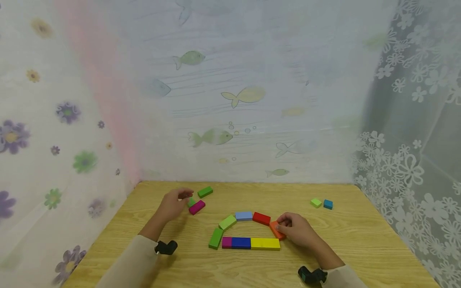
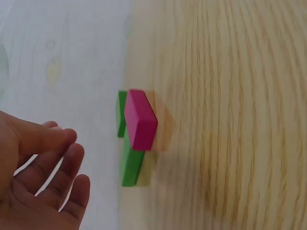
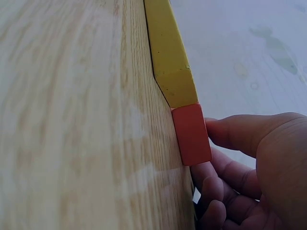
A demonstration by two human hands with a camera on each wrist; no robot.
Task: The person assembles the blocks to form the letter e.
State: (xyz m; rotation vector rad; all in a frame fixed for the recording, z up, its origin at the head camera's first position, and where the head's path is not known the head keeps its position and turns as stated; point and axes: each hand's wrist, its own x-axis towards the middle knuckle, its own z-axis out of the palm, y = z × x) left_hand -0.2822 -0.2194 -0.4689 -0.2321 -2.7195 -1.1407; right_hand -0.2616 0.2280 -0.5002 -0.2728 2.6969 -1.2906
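Between the thumb and fingers of my right hand point(image 1: 297, 230), an orange block point(image 1: 276, 229) is pinched at the right end of an arc of blocks. The right wrist view shows that orange block point(image 3: 192, 135) against the end of a yellow block point(image 3: 172, 57). Along the arc lie a green block point(image 1: 216, 238), a light green one point(image 1: 228, 222), a light blue one point(image 1: 244, 216) and a red one point(image 1: 261, 218). My left hand point(image 1: 173, 205) hovers with loosely bent fingers by a magenta block point(image 1: 197, 207) and a green block point(image 1: 191, 201), holding nothing in the left wrist view.
Below the arc runs a straight row: a small magenta block point(image 1: 227, 242), a dark blue block point(image 1: 241, 243) and yellow point(image 1: 265, 244). Another green block point(image 1: 205, 192) lies at the back left. Small light green point(image 1: 316, 203) and blue point(image 1: 328, 204) blocks sit at the back right.
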